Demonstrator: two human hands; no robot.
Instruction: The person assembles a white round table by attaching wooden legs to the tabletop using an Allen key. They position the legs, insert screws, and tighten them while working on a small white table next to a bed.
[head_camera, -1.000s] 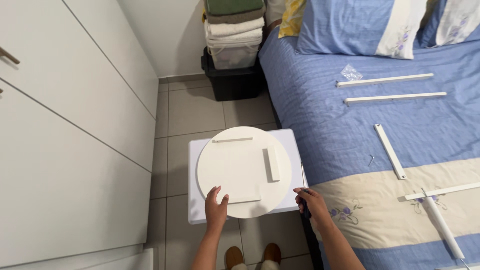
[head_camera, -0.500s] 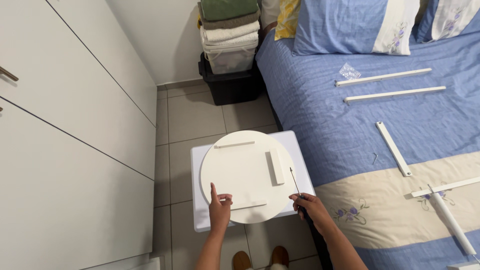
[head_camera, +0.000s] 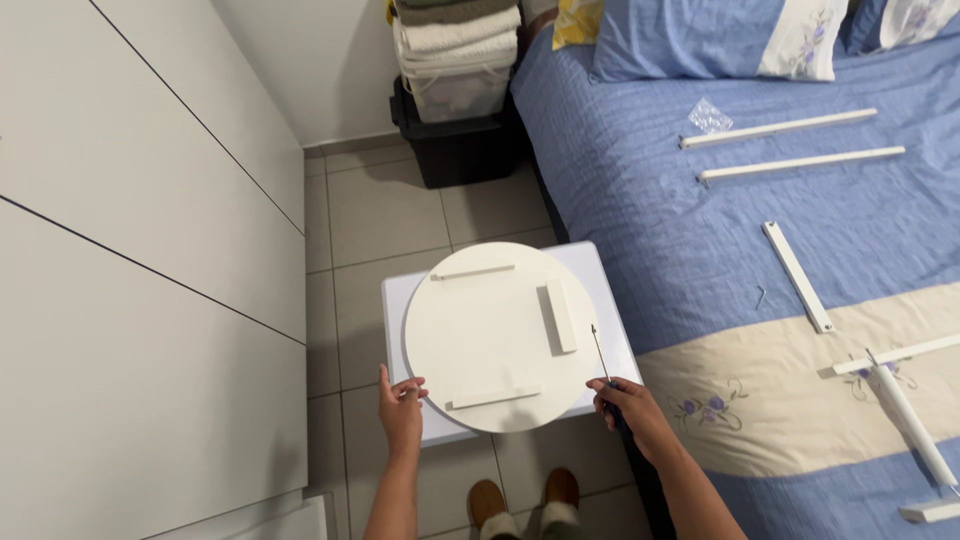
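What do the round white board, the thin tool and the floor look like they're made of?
The round white board looks like painted or laminated wood composite: a flat, matte, even white, with raised strips on it. The thin tool in the right hand has a slim shaft that looks like metal, probably a screwdriver. The floor looks like glazed ceramic tile: pale grey squares with grout lines.

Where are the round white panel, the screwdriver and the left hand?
round white panel (head_camera: 495, 330), head view, bare middle of its face
screwdriver (head_camera: 600, 352), head view, thin shaft
left hand (head_camera: 402, 410), head view, back of the hand
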